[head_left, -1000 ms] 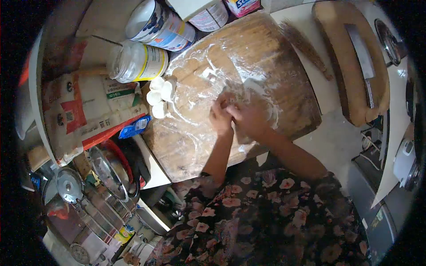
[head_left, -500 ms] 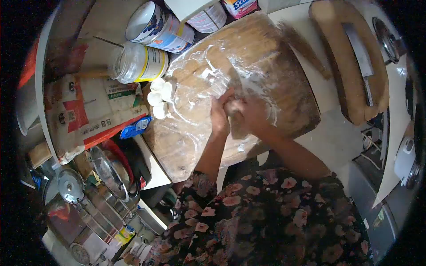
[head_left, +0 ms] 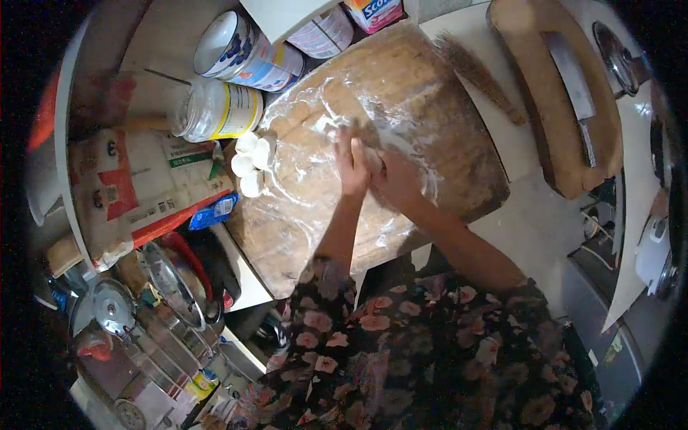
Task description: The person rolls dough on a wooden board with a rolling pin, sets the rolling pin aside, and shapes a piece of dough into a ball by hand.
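Note:
Over the middle of a floured wooden board, my left hand and my right hand are pressed together, palm to palm. Extended fingers of the left hand lie against the right, whose fingers are partly blurred. Whatever lies between the palms, if anything, is hidden. White flour is smeared on the wood just beyond my fingertips. Several round white dough pieces sit clustered at the board's left edge, apart from both hands.
A yellow-labelled jar and tins line the back left. To the left lie a printed sack and a blue packet. Right of the board are a brush and a cleaver on a thick chopping board.
My hands have come flatter together and shifted slightly left and up; a pale lump seen between them before is now hidden. The whole view has shifted a little.

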A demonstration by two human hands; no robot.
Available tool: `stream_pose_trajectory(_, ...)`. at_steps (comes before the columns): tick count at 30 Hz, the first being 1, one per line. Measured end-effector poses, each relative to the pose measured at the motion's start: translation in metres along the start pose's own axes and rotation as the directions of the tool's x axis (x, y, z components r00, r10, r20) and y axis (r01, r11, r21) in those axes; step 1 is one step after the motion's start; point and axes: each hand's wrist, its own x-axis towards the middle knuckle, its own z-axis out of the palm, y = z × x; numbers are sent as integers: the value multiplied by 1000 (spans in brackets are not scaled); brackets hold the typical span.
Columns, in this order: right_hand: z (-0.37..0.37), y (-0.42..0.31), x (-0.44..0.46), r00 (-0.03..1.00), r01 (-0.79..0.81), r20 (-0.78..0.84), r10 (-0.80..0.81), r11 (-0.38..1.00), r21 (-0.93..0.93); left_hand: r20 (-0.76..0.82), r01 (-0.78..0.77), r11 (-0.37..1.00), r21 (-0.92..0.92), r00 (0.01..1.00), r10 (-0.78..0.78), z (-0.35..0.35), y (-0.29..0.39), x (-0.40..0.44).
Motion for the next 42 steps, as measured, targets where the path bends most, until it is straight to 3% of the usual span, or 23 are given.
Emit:
stream_pose_trajectory(2, 7, 3, -6, 987, 96, -131, -98, 995, -26, 253, 491, 693, -528, 870, -423, -13, 12, -22)
stream_pose_trajectory(4, 24, 33, -8, 979, 101, 174, -105, 994, 33, 213, 527, 603, -599, 831, -515, -21, 28, -40)
stream_pose_trajectory(5, -8, 0, -13, 944, 289, 204, -259, 948, -134, 185, 539, 504, -675, 785, -591, -17, 34, -40)
stream_pose_trajectory(6, -10, -3, -10, 946, 283, 201, -253, 949, -138, -10, 489, 633, -600, 787, -617, -1, 17, -43)
stream_pose_trajectory(8, -11, -2, -6, 990, 141, -41, -137, 984, 107, -185, 238, 966, -97, 950, -253, 14, 15, -40)
stream_pose_trajectory(9, -3, 7, -1, 994, -98, -19, 108, 953, 286, -183, 55, 980, 190, 983, -20, 13, 7, -31)
stream_pose_trajectory(10, 0, 19, 4, 993, -101, -22, 112, 955, 280, -117, -139, 882, 451, 970, 212, 12, -3, -14)
stream_pose_trajectory(15, -10, 10, 8, 975, -196, 161, 155, 939, 282, -87, -127, 756, 642, 968, 237, 8, -5, 19)
stream_pose_trajectory(17, -8, 7, 9, 978, -143, 183, 104, 966, 217, 11, -72, 992, 104, 997, 72, 8, -6, 10)
stream_pose_trajectory(18, -1, 10, 4, 1000, -12, -2, 12, 1000, -6, 13, -73, 991, 114, 997, 72, 2, 2, 2)
stream_pose_trajectory(19, 7, 14, -3, 981, 75, -156, -115, 966, -246, 109, 229, 927, -299, 973, -205, -6, 11, -10)
stream_pose_trajectory(20, 7, 13, -7, 982, 73, -154, -112, 969, -238, 300, 494, 614, -615, 867, -398, -11, 20, -19)
stream_pose_trajectory(22, -2, 10, -11, 996, 81, 37, -79, 995, -59, 247, 581, 513, -632, 778, -577, -13, 32, -31)
stream_pose_trajectory(24, -7, 9, -7, 985, 167, -26, -168, 985, -43, 207, 645, 390, -658, 652, -730, 1, 33, -33)
stream_pose_trajectory(26, -10, 6, -7, 966, 244, -79, -245, 969, -23, -121, 286, 957, 46, 953, -279, 17, 27, -32)
stream_pose_trajectory(27, -15, 2, -3, 995, 63, -75, -60, 997, 45, -113, 21, 971, 237, 994, 6, 18, 19, -22)
stream_pose_trajectory(28, -20, 2, 1, 990, -119, -64, 126, 987, 104, -112, 22, 973, 229, 994, 4, 20, 11, -7)
stream_pose_trajectory(31, -26, 3, 2, 978, -199, 150, 148, 882, 427, -36, -176, 753, 635, 966, 255, 15, 9, 18)
stream_pose_trajectory(34, -4, 14, 7, 982, -181, 88, 169, 972, 153, -142, -123, 781, 612, 954, 262, 16, 3, 19)
stream_pose_trajectory(36, -9, 7, 1, 999, -40, -12, 41, 998, 39, -69, 93, 996, 13, 993, -92, 3, 2, 2)
stream_pose_trajectory(37, -11, 5, -5, 992, 77, -89, -85, 993, -91, 52, 248, 926, -284, 969, -243, -5, 1, -12)
stream_pose_trajectory(39, -2, 16, -11, 987, 162, 7, -162, 982, -93, 384, 536, 472, -700, 840, -383, -15, 3, -32)
stream_pose_trajectory(42, -12, 9, -8, 965, 252, 87, -248, 967, -44, 136, 575, 498, -649, 732, -667, 3, 14, -43)
